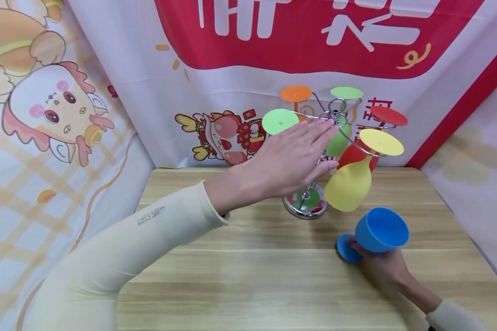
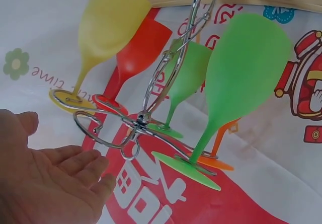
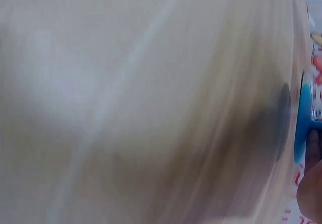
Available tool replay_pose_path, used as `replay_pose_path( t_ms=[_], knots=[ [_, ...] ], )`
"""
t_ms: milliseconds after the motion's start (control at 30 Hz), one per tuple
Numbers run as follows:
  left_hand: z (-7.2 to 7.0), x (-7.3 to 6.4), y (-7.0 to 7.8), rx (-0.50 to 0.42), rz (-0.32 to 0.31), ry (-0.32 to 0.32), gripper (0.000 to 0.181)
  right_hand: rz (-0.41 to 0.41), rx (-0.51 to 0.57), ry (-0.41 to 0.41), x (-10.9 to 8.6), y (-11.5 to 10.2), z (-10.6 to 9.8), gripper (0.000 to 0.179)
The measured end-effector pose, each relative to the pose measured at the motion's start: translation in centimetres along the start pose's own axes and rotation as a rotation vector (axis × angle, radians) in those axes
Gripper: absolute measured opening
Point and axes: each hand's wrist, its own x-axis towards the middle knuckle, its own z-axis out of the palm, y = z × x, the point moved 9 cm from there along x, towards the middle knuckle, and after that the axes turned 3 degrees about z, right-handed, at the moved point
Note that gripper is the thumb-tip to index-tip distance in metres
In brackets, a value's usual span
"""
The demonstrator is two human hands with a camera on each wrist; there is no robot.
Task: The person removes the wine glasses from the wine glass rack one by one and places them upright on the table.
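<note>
A chrome wire rack [image 1: 334,120] stands on the table, with several plastic goblets hanging upside down by their feet. They are a yellow goblet [image 1: 349,184], a red goblet [image 2: 143,48], an orange goblet [image 2: 217,146] and two green goblets [image 2: 246,68]. My left hand [image 1: 291,158] is held out, fingers straight, beside the rack's top; an unfilled wire loop [image 2: 95,133] is near its fingertips. Whether it touches the wire I cannot tell. Low over the table at the right, my right hand [image 1: 385,266] grips a blue goblet [image 1: 368,235] by the stem, its bowl tilted up.
The rack's round base [image 1: 304,214] sits towards the back of the wooden table [image 1: 248,285]. Printed cloth [image 1: 232,87] with red and cartoon patterns hangs behind and at both sides. The right wrist view is mostly blurred tabletop.
</note>
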Motion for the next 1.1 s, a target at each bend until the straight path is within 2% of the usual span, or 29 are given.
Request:
replay_pose_path(
  t_ms=[133,267,400,567,800,1100],
  knots=[
    [0.8,0.6,0.0,0.033,0.008,-0.060,0.084,0.000,0.051,0.061,1.5,0.9,-2.1,0.041],
    [1.3,1.0,0.0,0.039,0.007,-0.076,0.083,0.082,-0.006,0.110,3.7,2.3,-4.1,0.055],
    [1.9,1.5,0.0,0.032,0.007,-0.097,0.083,0.159,-0.073,0.114,6.0,3.5,-5.7,0.072],
    [2.5,2.3,0.0,0.035,-0.006,-0.129,0.084,0.191,-0.060,0.112,8.6,4.1,-7.3,0.082],
    [3.1,3.5,-0.5,-0.011,-0.056,-0.171,0.085,0.252,-0.022,0.091,11.1,5.0,-8.2,0.085],
    [3.9,4.8,-1.1,-0.053,-0.085,-0.195,0.086,0.285,0.007,0.084,12.5,6.2,-8.1,0.085]
  ],
)
